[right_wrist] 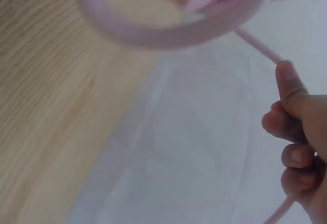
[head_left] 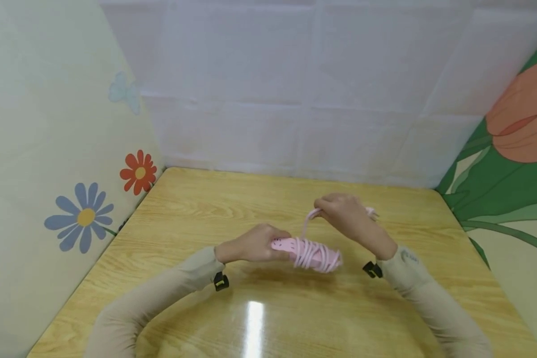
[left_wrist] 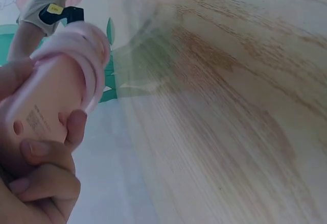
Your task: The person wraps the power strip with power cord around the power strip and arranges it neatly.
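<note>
A pink power strip [head_left: 284,244] is held above the table by my left hand [head_left: 259,242], which grips its left end. Its pink cord [head_left: 314,255] is wound several times around the right part of the strip. From the coils a stretch of cord rises to my right hand [head_left: 345,214], which pinches it between thumb and fingers. The plug [head_left: 372,213] sticks out past the right hand. In the left wrist view, fingers curl around the strip's underside [left_wrist: 48,99], where a hole and a printed label show. The right wrist view has a loose loop of cord [right_wrist: 163,38] close to the camera.
The wood-grain table [head_left: 232,194] reaches back to a white cloth backdrop [head_left: 250,129]. Side panels with printed flowers stand at left and right. Black bands [head_left: 221,281] sit at both wrists. A bright reflection lies on the table's near part.
</note>
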`<state>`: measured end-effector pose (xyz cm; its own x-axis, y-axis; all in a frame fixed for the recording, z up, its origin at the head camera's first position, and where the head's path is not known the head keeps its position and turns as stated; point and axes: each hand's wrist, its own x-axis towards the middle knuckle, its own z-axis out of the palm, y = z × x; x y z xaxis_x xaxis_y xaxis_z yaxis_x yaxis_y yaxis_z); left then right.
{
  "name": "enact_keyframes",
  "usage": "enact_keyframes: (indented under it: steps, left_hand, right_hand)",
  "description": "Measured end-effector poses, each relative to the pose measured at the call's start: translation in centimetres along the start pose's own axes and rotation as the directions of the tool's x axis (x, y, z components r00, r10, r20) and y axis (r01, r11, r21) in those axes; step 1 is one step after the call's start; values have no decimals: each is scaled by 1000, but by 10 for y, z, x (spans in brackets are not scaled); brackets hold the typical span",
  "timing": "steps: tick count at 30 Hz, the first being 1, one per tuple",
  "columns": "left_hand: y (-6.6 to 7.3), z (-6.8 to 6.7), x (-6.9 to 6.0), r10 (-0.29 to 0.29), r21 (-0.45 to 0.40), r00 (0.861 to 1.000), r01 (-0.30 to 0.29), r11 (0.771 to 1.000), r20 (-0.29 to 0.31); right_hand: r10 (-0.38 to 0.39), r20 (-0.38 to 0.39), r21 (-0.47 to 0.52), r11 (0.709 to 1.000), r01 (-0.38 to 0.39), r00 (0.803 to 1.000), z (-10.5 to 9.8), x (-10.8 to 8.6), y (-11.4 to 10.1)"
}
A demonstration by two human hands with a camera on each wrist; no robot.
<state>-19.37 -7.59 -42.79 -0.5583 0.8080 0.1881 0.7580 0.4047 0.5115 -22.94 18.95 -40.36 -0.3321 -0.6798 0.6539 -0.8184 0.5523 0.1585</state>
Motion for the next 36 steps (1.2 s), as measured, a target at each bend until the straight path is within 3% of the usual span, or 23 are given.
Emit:
enact_keyframes:
  steps: [3,7,16,26,32,36]
  left_hand:
    - [-2,2,0,-47,55,998,49,997,-41]
    - [-2,3,2,-124,48,989,128,991,-78]
    - [-6,6,2,-258,44,955,267,963,-148]
    - [-7,0,5,-366,-36,903,368,929,-227]
    - [-13,-6,3,-387,-121,849,369,922,-359]
    - [-14,-9,3,-402,-193,817,354,915,-413]
  right_hand:
    - [-17,-9,-8,1000,17,1000,-2,2,-4]
    - [-21,-15,8,1000,21,1000,-2,3,-8]
    - [-34,26,22,999,34,999,-4,4,-18]
    - [-48,17,35,998,47,999,-3,8,-26]
    - [10,16,129,992,-12,1000,2,8,-33]
    - [24,22,221,975,-28,999,5,5,-35]
